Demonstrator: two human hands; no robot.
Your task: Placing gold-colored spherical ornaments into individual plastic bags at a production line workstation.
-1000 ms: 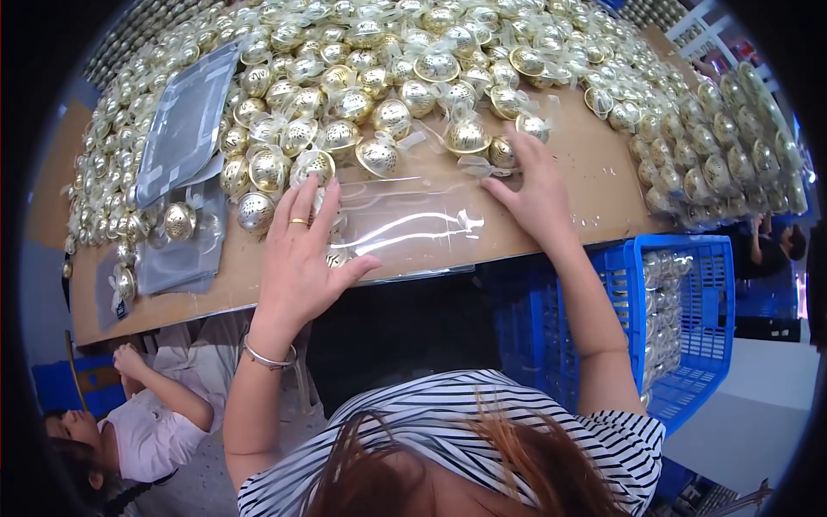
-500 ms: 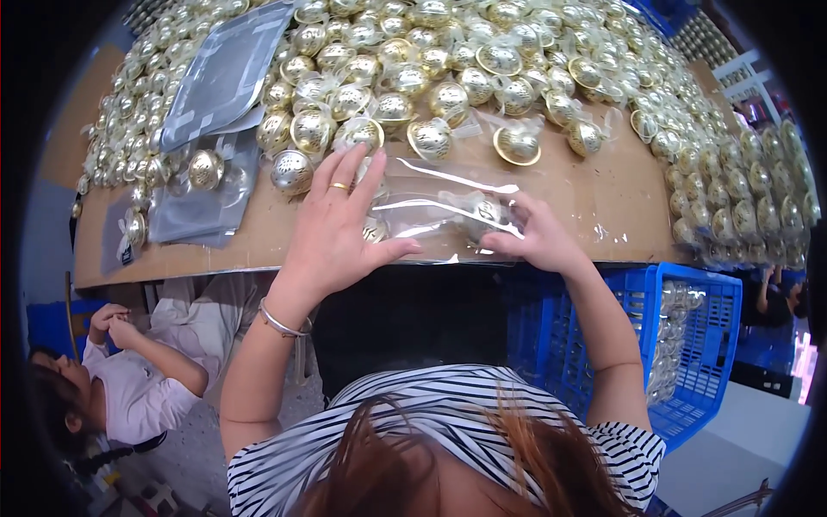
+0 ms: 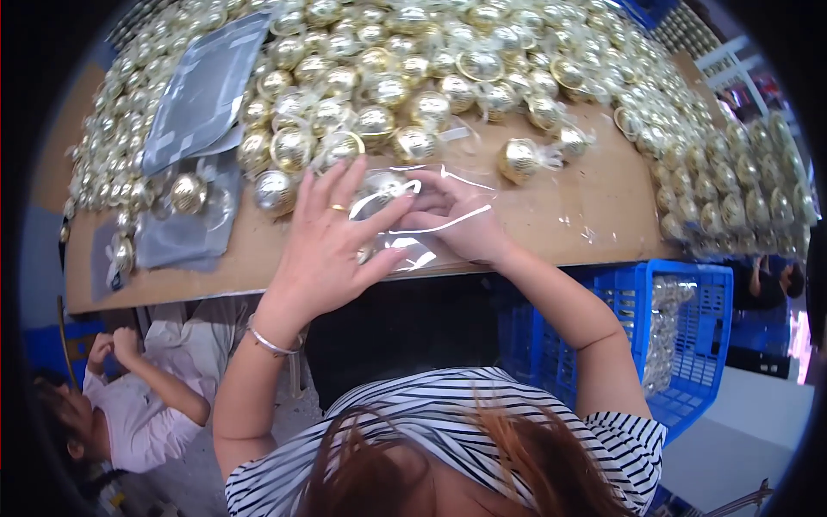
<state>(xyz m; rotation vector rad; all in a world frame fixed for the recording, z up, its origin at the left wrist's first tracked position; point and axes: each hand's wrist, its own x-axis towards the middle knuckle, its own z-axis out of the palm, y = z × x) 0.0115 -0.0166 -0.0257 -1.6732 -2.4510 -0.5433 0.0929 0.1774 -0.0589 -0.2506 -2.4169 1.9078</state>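
My left hand lies with fingers spread over the left part of a clear plastic bag near the table's front edge. Under the film, between that hand and the other, shows a silvery patterned ball. Glossy film crosses my right hand. Its fingers are bent together, pointing left toward the ball; what they grip is hidden. A bit of another shiny ball shows between my left thumb and forefinger. Just beyond my right hand rests a gold ball with a clear ribbon-like wrapping.
Wrapped gold balls crowd the far part of the cardboard-covered table. Flat clear bags lie at left, with a single ball nearby. Blue crates stand below the right edge. Another person sits at lower left.
My right hand has moved left, from the bag's right end toward my left hand, and the film has bunched shorter. The lone gold ball beyond the bag now faces another way.
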